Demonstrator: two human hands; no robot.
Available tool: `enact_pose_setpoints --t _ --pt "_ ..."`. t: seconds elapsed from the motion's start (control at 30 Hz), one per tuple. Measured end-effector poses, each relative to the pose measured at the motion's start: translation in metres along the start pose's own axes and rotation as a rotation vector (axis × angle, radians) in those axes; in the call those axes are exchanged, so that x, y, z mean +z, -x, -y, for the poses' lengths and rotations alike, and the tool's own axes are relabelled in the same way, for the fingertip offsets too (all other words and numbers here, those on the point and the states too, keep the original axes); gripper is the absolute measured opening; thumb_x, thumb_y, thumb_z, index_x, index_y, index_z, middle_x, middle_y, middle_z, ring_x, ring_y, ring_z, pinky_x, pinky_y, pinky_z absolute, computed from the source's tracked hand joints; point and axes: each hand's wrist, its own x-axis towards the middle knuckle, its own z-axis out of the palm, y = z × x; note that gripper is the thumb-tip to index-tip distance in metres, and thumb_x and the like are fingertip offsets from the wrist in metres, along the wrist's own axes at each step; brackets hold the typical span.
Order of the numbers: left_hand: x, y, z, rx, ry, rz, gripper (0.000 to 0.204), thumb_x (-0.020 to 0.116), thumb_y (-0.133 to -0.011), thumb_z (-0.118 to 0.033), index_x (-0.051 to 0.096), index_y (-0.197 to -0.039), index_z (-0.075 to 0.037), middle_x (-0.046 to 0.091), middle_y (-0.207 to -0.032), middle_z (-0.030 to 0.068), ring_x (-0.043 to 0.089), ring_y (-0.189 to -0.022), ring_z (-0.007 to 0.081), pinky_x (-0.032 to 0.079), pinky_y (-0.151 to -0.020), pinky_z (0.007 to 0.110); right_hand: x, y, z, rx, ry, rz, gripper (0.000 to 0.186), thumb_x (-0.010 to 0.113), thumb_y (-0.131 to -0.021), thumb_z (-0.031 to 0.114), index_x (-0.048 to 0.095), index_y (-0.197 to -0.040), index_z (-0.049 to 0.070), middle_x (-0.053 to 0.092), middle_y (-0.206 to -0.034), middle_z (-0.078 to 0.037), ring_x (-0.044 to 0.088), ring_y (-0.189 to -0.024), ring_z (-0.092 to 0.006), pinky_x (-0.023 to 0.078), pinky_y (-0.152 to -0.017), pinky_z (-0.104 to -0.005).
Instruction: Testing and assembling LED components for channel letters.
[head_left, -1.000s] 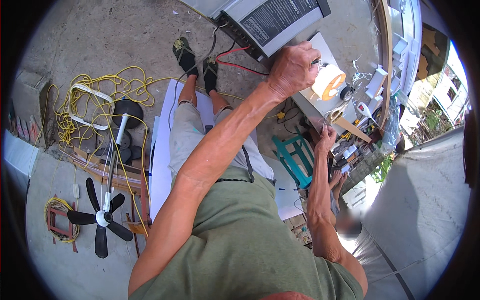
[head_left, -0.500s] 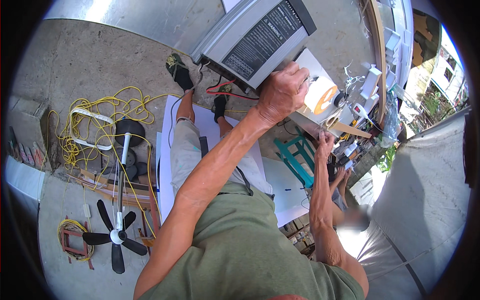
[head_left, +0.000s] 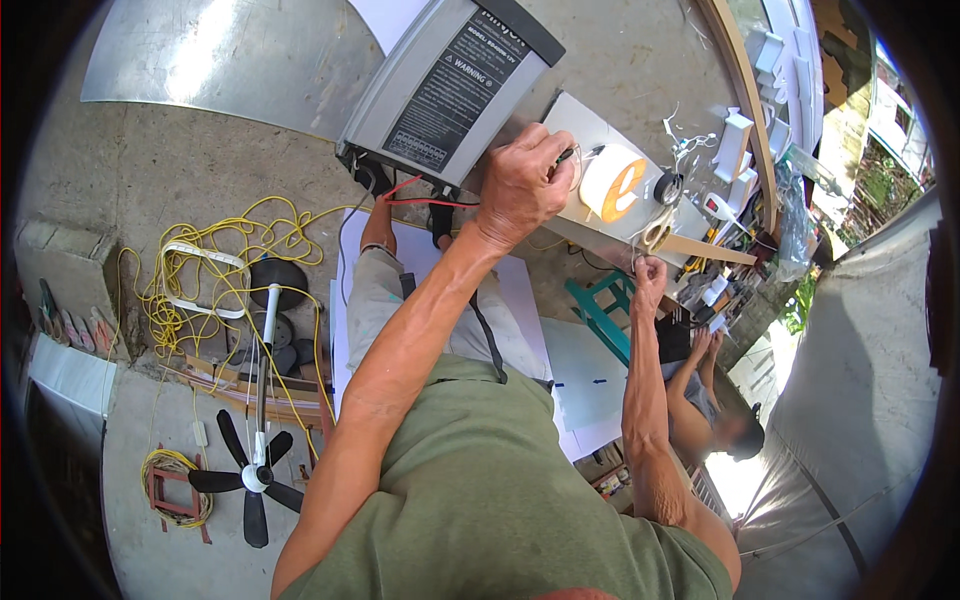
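Note:
My left hand [head_left: 527, 186] is closed just right of a big grey metal power inverter [head_left: 440, 90]. A slim thing with a dark end [head_left: 566, 155] pokes out of its fingers, beside a thin wire loop; its kind is unclear. My right hand [head_left: 650, 284] pinches a thin light wire just below a small tan roll [head_left: 655, 237]. Between the hands, a white roll with an orange label [head_left: 612, 183] sits on a narrow metal-topped bench [head_left: 590, 124]. A small black roll [head_left: 667, 189] lies beside it. Red and black leads [head_left: 425, 200] come out of the inverter's near end.
A teal plastic stool [head_left: 603, 315] stands under the bench. Tangled yellow cord [head_left: 205, 260] and a black-bladed fan [head_left: 253, 478] lie at left. White plastic pieces [head_left: 733, 145] and a bent wooden strip [head_left: 750, 110] are at far right. Another person [head_left: 700, 400] crouches at right.
The view has shifted, with the inverter and bench now further left. My left hand stays beside the inverter, and a dark end now shows at its fingers. The right hand keeps its pinch.

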Motion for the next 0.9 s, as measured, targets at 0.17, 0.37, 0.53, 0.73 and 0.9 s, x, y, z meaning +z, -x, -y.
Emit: enact_pose_setpoints --t 0.17,0.37,0.53,0.73,0.9 --pt "0.001 -0.001 -0.006 -0.016 -0.041 0.013 0.015 0.076 -0.079 -0.006 0.072 -0.094 -0.006 0.059 -0.075 0.0050 0.059 -0.057 0.0151 0.049 -0.054 0.029 -0.001 0.001 -0.004 0.008 -0.018 0.023 0.021 0.076 -0.093 0.018 0.061 -0.101 0.005 0.055 -0.085 0.004 0.047 -0.076 -0.0058 0.043 -0.070 -0.0212" --pt "-0.003 0.000 -0.013 -0.090 -0.124 0.036 0.017 0.078 -0.077 -0.006 0.076 -0.093 -0.006 0.058 -0.070 0.0012 0.056 -0.057 0.0093 0.048 -0.054 0.026 0.003 0.005 0.001 0.017 -0.028 0.012 0.020 0.077 -0.092 0.017 0.061 -0.096 0.005 0.053 -0.080 0.005 0.045 -0.073 -0.0055 0.043 -0.069 -0.0210" --pt "0.000 -0.004 -0.017 -0.078 -0.186 0.051 0.017 0.080 -0.077 -0.006 0.077 -0.094 -0.006 0.058 -0.071 -0.0014 0.054 -0.058 0.0059 0.045 -0.054 0.023 0.004 0.003 0.005 0.007 -0.033 -0.009 0.020 0.077 -0.090 0.018 0.062 -0.092 0.005 0.051 -0.076 0.005 0.044 -0.070 -0.0058 0.043 -0.067 -0.0213" --pt "-0.001 -0.001 -0.015 -0.115 -0.190 0.085 0.018 0.078 -0.080 -0.002 0.076 -0.098 -0.002 0.060 -0.077 -0.0009 0.057 -0.060 0.0043 0.046 -0.052 0.021 0.001 0.005 0.011 0.048 0.023 -0.014 0.020 0.078 -0.088 0.018 0.063 -0.090 0.004 0.052 -0.073 0.004 0.045 -0.067 -0.0073 0.045 -0.065 -0.0243" --pt "0.004 -0.003 -0.018 -0.229 -0.096 0.050 0.017 0.078 -0.081 -0.002 0.075 -0.098 -0.002 0.059 -0.077 -0.0002 0.058 -0.056 0.0048 0.047 -0.050 0.021 0.003 0.003 0.016 0.052 0.029 -0.007 0.019 0.077 -0.088 0.016 0.063 -0.090 0.003 0.055 -0.073 0.002 0.048 -0.066 -0.0084 0.047 -0.064 -0.0259"
